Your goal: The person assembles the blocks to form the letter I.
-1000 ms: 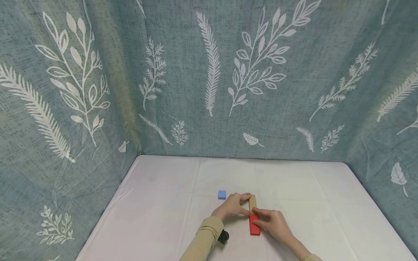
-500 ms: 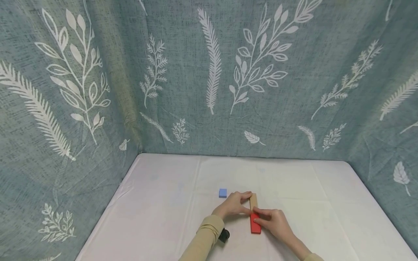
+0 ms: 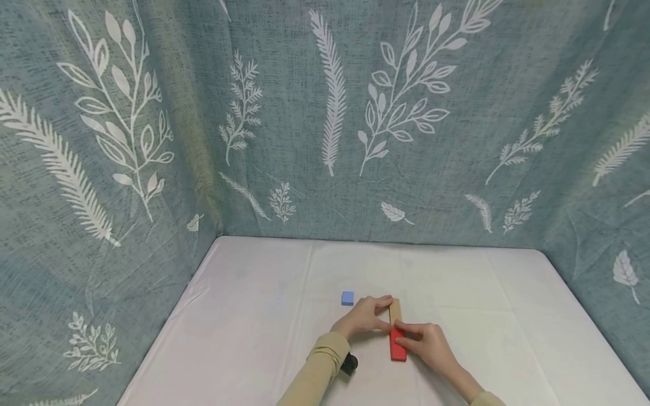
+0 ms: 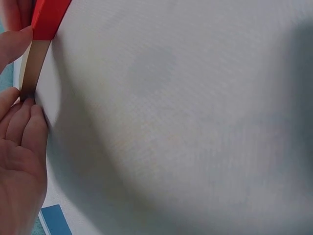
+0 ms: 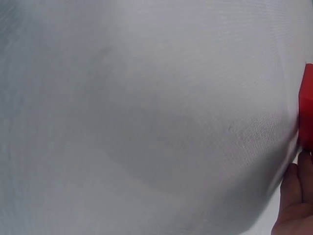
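Observation:
In the head view, a long tan wooden block point(image 3: 395, 309) and a red block point(image 3: 398, 351) lie end to end in one line on the white cloth. My left hand point(image 3: 363, 317) holds the tan block, fingers at its far end and thumb near the seam with the red one. From the right, my right hand point(image 3: 430, 345) pinches the red block between thumb and fingers, its fingertips close to the seam. The left wrist view shows the tan block point(image 4: 35, 66) meeting the red block point(image 4: 49, 19). Only an edge of the red block point(image 5: 306, 110) appears in the right wrist view.
A small blue block point(image 3: 347, 298) lies beyond the left hand, apart from the others. A black device point(image 3: 349, 363) sits at the left wrist. The white-clothed table point(image 3: 244, 316) is walled by leaf-patterned green-blue curtains point(image 3: 284, 113).
The head view has tilted slightly, so everything sits a little differently in the picture. Both hands and all blocks keep almost the same arrangement.

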A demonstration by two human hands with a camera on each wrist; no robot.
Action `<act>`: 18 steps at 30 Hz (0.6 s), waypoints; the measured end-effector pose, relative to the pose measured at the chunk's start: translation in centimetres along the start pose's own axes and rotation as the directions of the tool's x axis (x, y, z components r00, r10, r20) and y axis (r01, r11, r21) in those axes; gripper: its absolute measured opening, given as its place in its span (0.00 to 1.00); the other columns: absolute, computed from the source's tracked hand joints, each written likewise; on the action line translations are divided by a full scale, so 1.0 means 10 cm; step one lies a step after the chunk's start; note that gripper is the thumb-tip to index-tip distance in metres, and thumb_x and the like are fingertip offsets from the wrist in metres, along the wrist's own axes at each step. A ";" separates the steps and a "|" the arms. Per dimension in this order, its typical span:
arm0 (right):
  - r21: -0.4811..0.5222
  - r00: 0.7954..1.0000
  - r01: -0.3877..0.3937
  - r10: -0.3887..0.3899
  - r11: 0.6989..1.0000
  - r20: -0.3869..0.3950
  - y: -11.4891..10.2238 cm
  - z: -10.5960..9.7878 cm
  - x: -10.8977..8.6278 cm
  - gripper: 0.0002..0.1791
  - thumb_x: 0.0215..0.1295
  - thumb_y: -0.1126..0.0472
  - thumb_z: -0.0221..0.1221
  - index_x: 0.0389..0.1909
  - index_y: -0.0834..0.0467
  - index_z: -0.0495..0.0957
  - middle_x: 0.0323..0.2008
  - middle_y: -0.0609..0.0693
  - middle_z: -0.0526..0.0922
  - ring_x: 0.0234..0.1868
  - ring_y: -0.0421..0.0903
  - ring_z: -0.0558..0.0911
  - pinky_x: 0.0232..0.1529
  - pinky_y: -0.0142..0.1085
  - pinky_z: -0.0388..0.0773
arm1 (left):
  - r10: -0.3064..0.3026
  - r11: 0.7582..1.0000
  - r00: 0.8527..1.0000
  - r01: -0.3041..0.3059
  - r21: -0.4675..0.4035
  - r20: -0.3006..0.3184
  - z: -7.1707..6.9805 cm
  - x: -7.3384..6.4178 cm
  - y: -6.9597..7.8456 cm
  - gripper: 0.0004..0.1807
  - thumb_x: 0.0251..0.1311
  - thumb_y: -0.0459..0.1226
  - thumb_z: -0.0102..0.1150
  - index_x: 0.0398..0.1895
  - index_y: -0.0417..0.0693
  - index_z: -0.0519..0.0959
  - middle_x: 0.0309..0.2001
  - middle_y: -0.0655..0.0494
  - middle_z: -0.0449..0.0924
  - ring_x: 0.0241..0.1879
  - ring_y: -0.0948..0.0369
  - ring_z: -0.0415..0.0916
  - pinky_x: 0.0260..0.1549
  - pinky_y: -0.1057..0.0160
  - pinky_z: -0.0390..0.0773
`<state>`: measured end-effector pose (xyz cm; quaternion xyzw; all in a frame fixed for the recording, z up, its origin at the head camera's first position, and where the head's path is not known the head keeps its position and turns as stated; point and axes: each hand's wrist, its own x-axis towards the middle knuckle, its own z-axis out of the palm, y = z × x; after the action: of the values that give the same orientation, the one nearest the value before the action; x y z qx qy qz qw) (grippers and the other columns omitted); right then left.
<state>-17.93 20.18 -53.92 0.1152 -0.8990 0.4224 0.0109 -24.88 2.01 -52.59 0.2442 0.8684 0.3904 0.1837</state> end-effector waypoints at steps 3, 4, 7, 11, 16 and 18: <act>0.008 1.000 -0.006 0.006 1.000 0.004 0.00 0.00 0.00 0.20 0.52 0.60 0.69 0.47 0.60 0.83 0.47 0.53 0.85 0.53 0.53 0.81 0.50 0.41 0.82 | 0.002 1.000 1.000 -0.002 -0.005 -0.001 0.00 -0.01 0.01 0.39 0.48 0.37 0.70 0.66 0.44 0.67 0.69 0.53 0.65 0.67 0.58 0.64 0.65 0.63 0.69; 0.009 1.000 -0.005 0.005 1.000 0.005 0.01 0.00 0.00 0.20 0.52 0.60 0.69 0.47 0.60 0.83 0.47 0.53 0.85 0.53 0.53 0.81 0.50 0.41 0.82 | -0.001 1.000 1.000 0.001 -0.008 -0.001 0.00 -0.01 0.01 0.39 0.48 0.37 0.70 0.66 0.45 0.67 0.69 0.53 0.64 0.67 0.57 0.64 0.65 0.63 0.69; 0.012 1.000 -0.011 0.011 1.000 0.014 0.02 0.00 0.00 0.20 0.52 0.61 0.68 0.48 0.60 0.83 0.47 0.53 0.85 0.53 0.52 0.81 0.50 0.39 0.82 | 0.001 1.000 1.000 -0.001 -0.019 0.000 0.01 -0.02 0.02 0.39 0.49 0.36 0.69 0.67 0.44 0.67 0.69 0.53 0.64 0.67 0.57 0.64 0.65 0.62 0.69; 0.010 1.000 0.000 0.000 1.000 0.011 0.03 0.00 0.00 0.20 0.52 0.61 0.69 0.47 0.60 0.83 0.47 0.53 0.85 0.52 0.52 0.82 0.49 0.38 0.83 | 0.006 0.999 1.000 -0.007 -0.049 -0.004 0.01 -0.03 0.02 0.38 0.49 0.35 0.68 0.67 0.42 0.66 0.70 0.53 0.63 0.68 0.56 0.63 0.66 0.61 0.68; 0.009 1.000 -0.002 0.002 1.000 -0.002 0.03 0.01 0.00 0.19 0.51 0.61 0.69 0.47 0.59 0.83 0.46 0.52 0.85 0.52 0.50 0.82 0.49 0.37 0.83 | 0.009 0.998 1.000 -0.010 -0.069 -0.010 0.02 -0.04 0.02 0.38 0.50 0.34 0.68 0.67 0.41 0.66 0.70 0.52 0.62 0.68 0.56 0.63 0.66 0.61 0.68; 0.011 1.000 -0.001 0.001 1.000 -0.002 0.03 0.01 0.00 0.20 0.51 0.60 0.69 0.47 0.59 0.83 0.46 0.52 0.85 0.52 0.51 0.82 0.49 0.37 0.83 | 0.008 0.997 1.000 -0.009 -0.072 -0.014 0.03 -0.04 0.02 0.38 0.50 0.34 0.68 0.67 0.41 0.65 0.70 0.52 0.62 0.68 0.56 0.63 0.65 0.61 0.69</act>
<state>-17.98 20.27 -54.25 0.1142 -0.8967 0.4276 0.0111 -24.30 2.05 -52.58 0.2382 0.8539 0.4240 0.1850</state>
